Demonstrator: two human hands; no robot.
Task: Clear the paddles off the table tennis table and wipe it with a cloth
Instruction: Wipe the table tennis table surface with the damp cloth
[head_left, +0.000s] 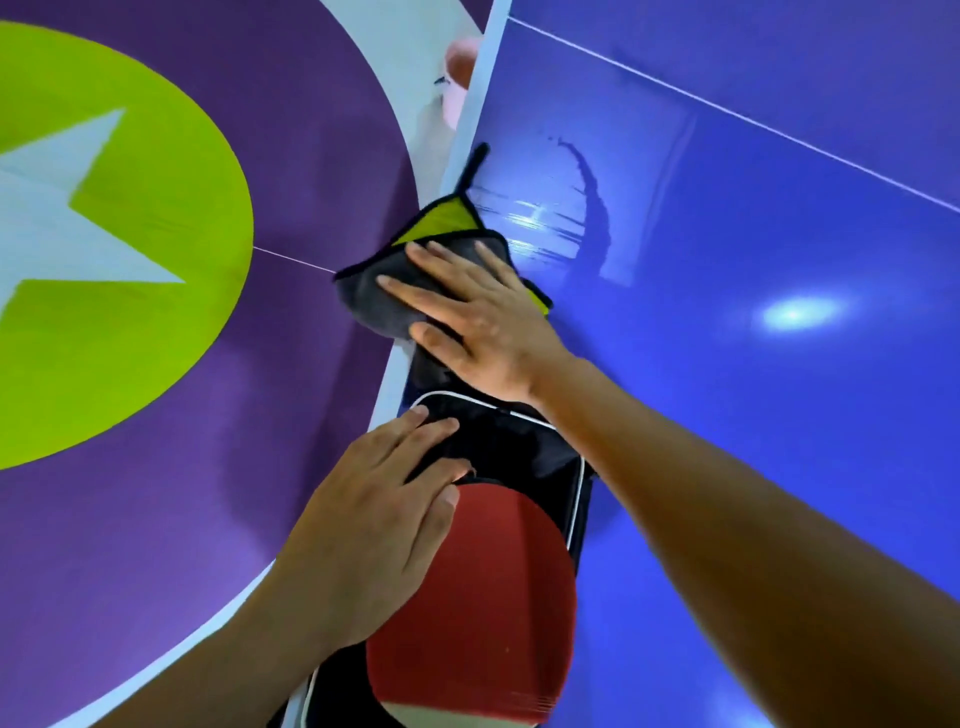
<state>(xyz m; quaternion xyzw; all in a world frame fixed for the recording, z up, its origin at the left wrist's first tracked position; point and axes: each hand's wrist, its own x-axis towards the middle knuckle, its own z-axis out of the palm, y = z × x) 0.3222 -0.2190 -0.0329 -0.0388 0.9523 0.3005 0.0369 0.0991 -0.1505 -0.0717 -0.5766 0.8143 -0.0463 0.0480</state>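
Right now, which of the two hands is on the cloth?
The right hand, pressed flat with straight fingers on the grey cloth; the left hand rests instead on the black paddle case.

Down on the left, a glossy purple floor (182, 493), and painted into it a big lime-green circle (156, 338) with a pale star (62, 208) cutting across it. A white band (410, 67) curves round the purple. A thin pale line (296, 261) runs from the circle's right edge. Far off, something pink (457, 67), too blurred to tell.
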